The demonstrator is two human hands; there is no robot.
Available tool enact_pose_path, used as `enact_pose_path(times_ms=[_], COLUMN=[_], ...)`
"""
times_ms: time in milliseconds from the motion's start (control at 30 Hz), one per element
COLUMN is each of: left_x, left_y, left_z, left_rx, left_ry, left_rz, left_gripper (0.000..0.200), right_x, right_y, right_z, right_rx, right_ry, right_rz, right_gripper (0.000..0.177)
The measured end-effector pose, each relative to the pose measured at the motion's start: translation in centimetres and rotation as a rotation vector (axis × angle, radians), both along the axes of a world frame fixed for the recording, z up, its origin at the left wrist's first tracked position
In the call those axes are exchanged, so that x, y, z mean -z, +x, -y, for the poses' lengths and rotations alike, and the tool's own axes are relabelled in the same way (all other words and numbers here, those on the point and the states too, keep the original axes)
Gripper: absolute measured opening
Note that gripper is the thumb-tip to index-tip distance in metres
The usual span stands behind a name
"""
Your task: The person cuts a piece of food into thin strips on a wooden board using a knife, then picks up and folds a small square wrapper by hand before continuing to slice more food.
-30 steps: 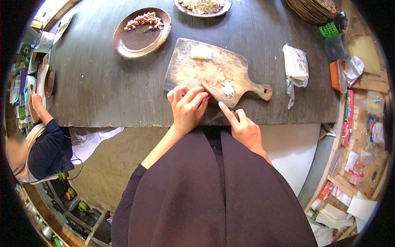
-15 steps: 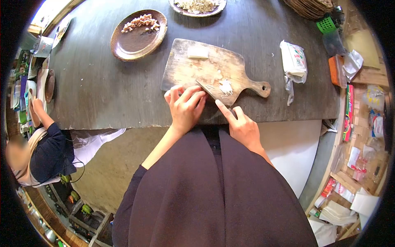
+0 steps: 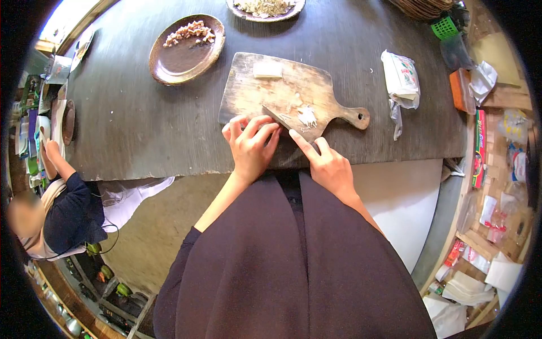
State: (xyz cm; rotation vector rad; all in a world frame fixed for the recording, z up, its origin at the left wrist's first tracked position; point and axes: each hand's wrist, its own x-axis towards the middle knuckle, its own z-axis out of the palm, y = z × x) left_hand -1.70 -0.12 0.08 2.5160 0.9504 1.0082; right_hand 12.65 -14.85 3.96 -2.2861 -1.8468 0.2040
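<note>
A wooden cutting board (image 3: 243, 93) lies near the table's front edge, its handle pointing right. My right hand (image 3: 332, 169) grips a knife (image 3: 275, 116), the index finger stretched along its back; the knife's handle is hidden in the palm. The blade slants across the board's near edge. Just left of it, my left hand (image 3: 252, 146) has curled fingers pressed down at the board's edge, and whatever they hold is hidden. Thin white slivers (image 3: 307, 116) lie right of the blade. A pale white block (image 3: 267, 69) rests on the board's far part.
Beyond the board stand a brown plate (image 3: 175, 59) with chopped pinkish pieces and another plate (image 3: 271, 18) of pale shreds. A white plastic packet (image 3: 402, 82) lies at right, near an orange-sided container (image 3: 462, 93). At far left a person (image 3: 70, 206) works at the table (image 3: 124, 124).
The view has shifted slightly. Both hands and the knife keep nearly the same place at the board's near edge, with the blade tip a little farther left.
</note>
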Motion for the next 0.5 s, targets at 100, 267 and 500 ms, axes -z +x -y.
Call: enact_pose_path(times_ms=[100,267,500], left_x=[0.1,-0.1,-0.2], left_y=[-0.1,-0.1,-0.2], left_z=[0.0,0.1,0.1], left_rx=[-0.007,-0.017,-0.009], left_ry=[0.000,-0.007,-0.016], left_rz=[0.002,-0.014,-0.022], left_gripper=[0.018,0.018,0.017], right_x=[-0.2,-0.6,-0.1], right_y=[0.0,-0.3,-0.4], right_z=[0.4,1.0,1.0], right_rx=[-0.012,0.001,0.009], right_ry=[0.014,-0.012,0.009], right_rz=[-0.009,-0.023,-0.016], right_gripper=[0.082,0.082,0.083])
